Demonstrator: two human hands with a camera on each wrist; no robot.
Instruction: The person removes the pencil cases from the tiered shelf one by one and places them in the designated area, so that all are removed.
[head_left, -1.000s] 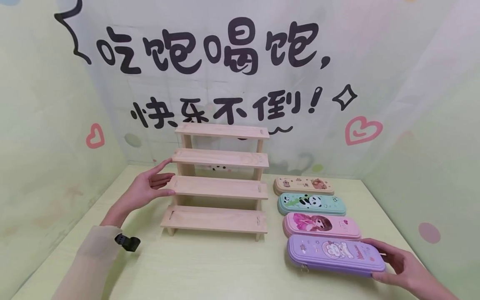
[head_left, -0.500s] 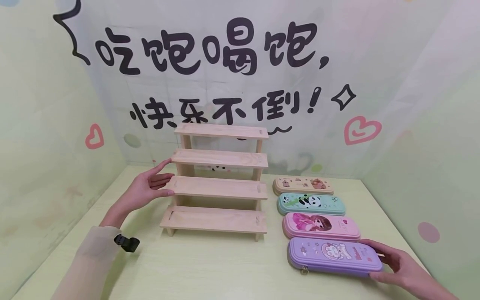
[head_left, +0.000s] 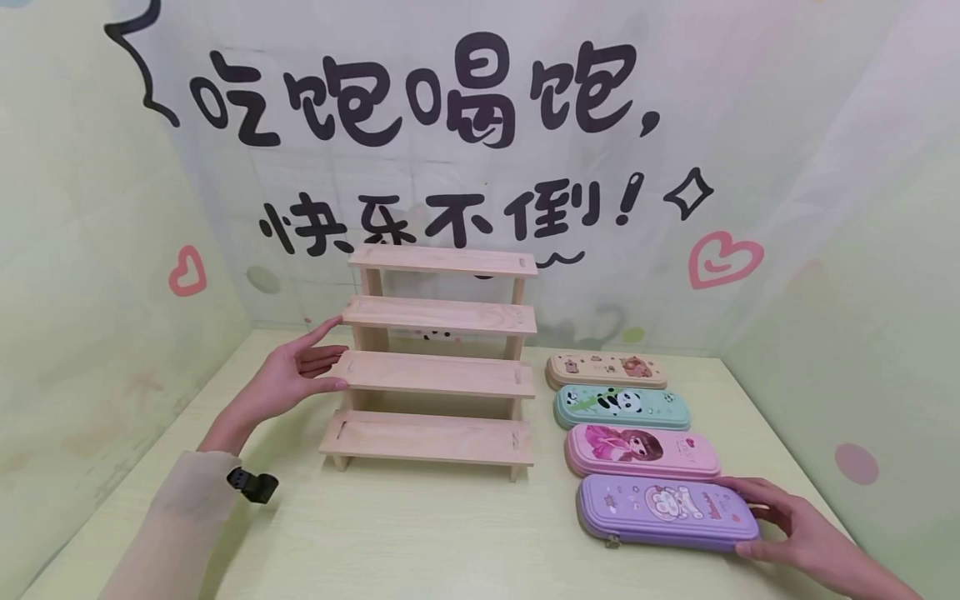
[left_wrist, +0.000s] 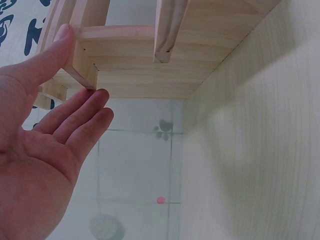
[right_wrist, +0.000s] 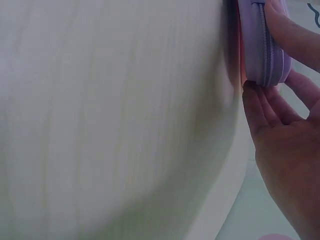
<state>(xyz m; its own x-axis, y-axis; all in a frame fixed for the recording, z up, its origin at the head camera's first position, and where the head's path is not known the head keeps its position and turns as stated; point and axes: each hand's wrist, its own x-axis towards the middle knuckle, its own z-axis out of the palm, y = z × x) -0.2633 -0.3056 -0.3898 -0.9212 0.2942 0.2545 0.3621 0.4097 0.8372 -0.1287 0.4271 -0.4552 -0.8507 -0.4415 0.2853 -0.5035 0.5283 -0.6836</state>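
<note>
The purple pencil case (head_left: pixel 666 512), nearest of four on the table (head_left: pixel 450 533), is pinched at its far end by the right hand (head_left: pixel 795 533). Judged light, stiff, slightly slick. The wooden rack (head_left: pixel 438 367) is steadied by the spread left hand (head_left: pixel 288 379).

The purple pencil case (head_left: pixel 666 512) is long with rounded corners, a cartoon figure on its lid and a zipper around its edge, and it lies flat at the front of the desk (head_left: pixel 420 542). The wooden rack (head_left: pixel 435 367) stands upright further back, with four stepped shelves, all bare.
</note>
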